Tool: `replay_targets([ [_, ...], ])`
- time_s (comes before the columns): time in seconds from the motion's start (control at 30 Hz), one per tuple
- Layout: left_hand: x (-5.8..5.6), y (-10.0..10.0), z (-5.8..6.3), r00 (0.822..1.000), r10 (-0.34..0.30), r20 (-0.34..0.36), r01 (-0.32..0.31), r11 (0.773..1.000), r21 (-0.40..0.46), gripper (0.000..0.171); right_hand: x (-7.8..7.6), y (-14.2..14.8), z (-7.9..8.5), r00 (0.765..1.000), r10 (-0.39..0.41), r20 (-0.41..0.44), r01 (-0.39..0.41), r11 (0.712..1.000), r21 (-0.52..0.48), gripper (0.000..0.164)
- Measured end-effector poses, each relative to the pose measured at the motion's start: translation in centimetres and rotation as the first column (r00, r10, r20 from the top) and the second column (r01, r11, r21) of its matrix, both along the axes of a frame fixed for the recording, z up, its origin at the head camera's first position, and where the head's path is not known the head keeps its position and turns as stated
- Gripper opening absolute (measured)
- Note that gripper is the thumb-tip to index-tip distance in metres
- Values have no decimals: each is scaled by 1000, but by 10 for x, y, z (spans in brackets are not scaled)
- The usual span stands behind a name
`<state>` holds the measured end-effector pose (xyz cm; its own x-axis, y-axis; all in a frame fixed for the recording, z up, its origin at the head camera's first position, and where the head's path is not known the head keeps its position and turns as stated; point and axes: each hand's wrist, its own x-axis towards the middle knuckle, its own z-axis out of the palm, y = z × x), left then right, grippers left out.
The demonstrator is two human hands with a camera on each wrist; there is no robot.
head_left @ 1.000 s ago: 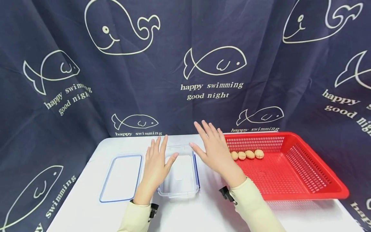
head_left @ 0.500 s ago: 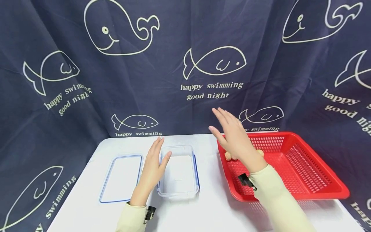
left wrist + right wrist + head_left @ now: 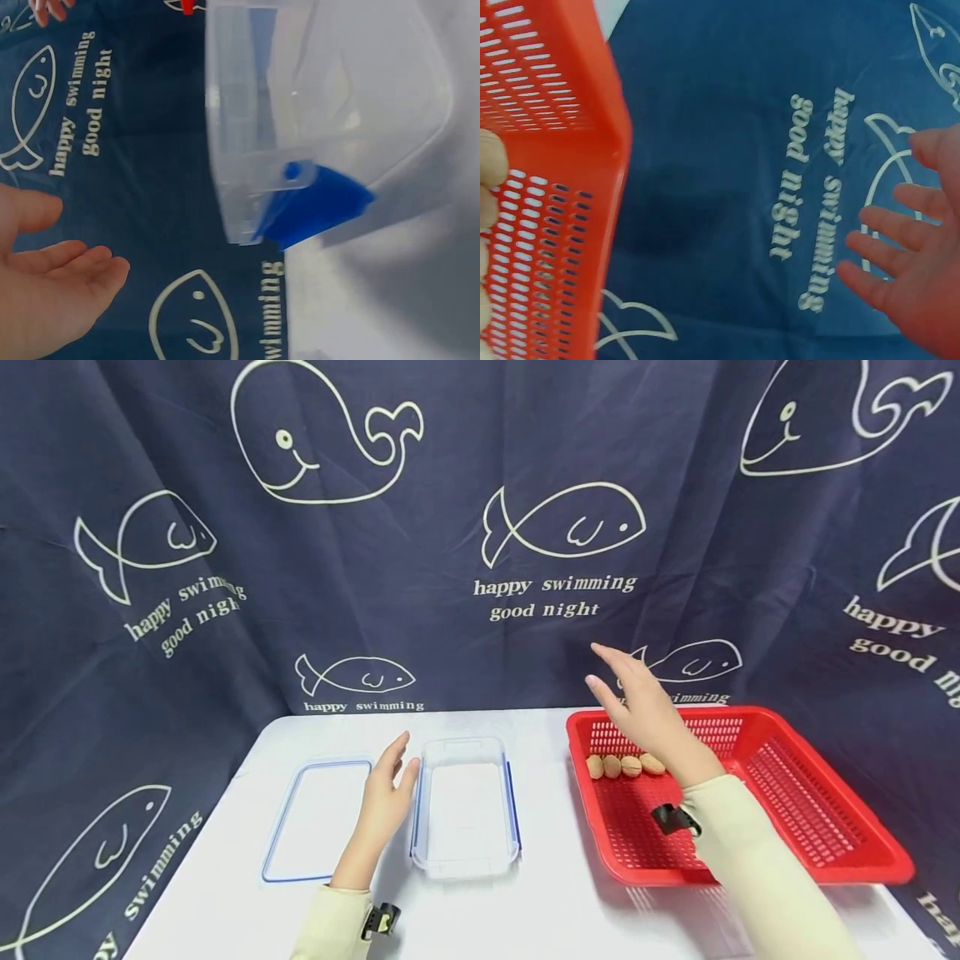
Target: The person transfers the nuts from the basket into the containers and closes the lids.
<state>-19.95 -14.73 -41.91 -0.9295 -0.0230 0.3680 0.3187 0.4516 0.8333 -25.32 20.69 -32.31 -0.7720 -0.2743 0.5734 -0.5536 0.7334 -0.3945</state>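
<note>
My left hand holds nothing; its fingers are relaxed, just left of a clear plastic food container with blue side clips. In the left wrist view, one lowered blue clip shows at the corner of the container. Over the left part of a red plastic basket hovers my right hand, its fingers extended and holding nothing. Several walnuts lie in a row along the basket's far left inside; my right forearm hides part of the basket. The right wrist view shows the palm and spread fingers apart from the basket.
A clear lid with a blue seal lies flat on the white table, left of the container. Behind the table hangs a dark blue curtain with whale and fish drawings. The basket sits near the table's right edge.
My right hand has moved right, from beside the container to over the basket. My left hand has drawn back left, off the container. The walnuts, container and lid stay in place.
</note>
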Motion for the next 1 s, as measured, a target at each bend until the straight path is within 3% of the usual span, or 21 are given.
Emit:
replay_targets([
  [0.17,-5,-3,-9,993,10,114,-23,994,108,45,-5,15,-7,999,-14,30,15,999,-41,49],
  [0.3,-7,-3,-17,982,26,189,-49,991,120,45,-10,27,-13,998,-43,40,45,998,-51,48],
  [0.6,-10,-3,-32,960,29,277,-63,991,116,46,-20,54,-23,996,-88,12,89,994,-66,44],
  [1.0,-9,0,-46,923,-58,381,-7,986,167,45,-24,86,-33,990,-124,67,131,985,-113,40],
])
